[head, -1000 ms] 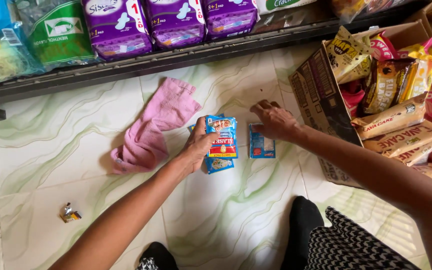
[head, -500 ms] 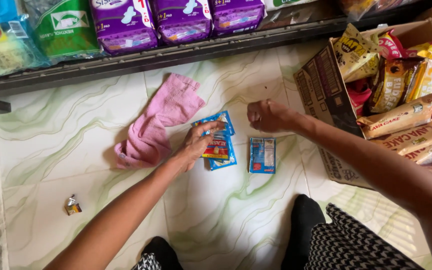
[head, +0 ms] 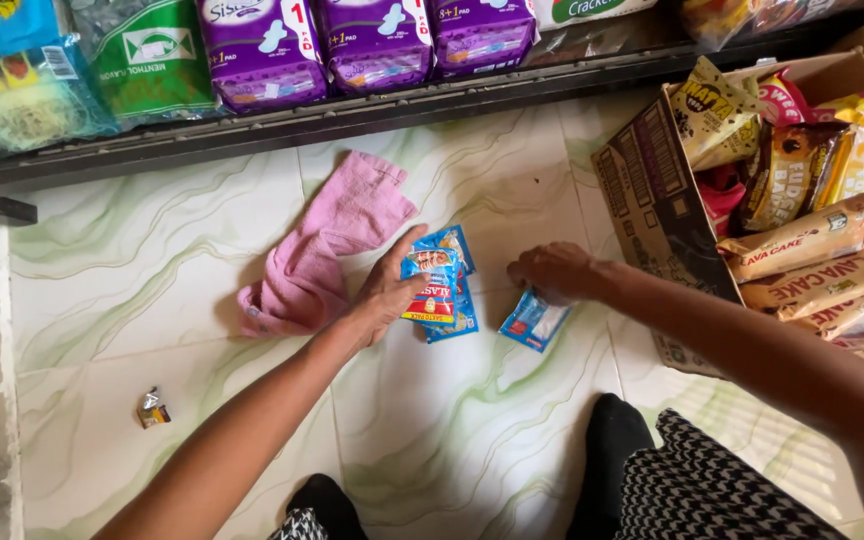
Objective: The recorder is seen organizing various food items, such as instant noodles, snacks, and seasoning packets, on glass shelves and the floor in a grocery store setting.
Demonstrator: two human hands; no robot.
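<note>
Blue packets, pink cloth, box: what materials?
Blue packets under the left hand: probably glossy plastic film, shiny and printed. Pink cloth: soft woven fabric, matte, folds and creases. Box: brown corrugated cardboard, matte, bent flaps.

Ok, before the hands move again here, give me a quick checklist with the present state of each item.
1. Left hand resting on the stack of small blue packets: ok.
2. Right hand touching the single blue packet: ok, fingers on its top edge.
3. Single packet lying apart from the stack: ok, bare floor between them.
4. Pink cloth apart from the stack: not ok, it lies right beside the left hand.
5. Cardboard box of snacks open: ok.
6. Number of packets in the stack: cannot tell.
</note>
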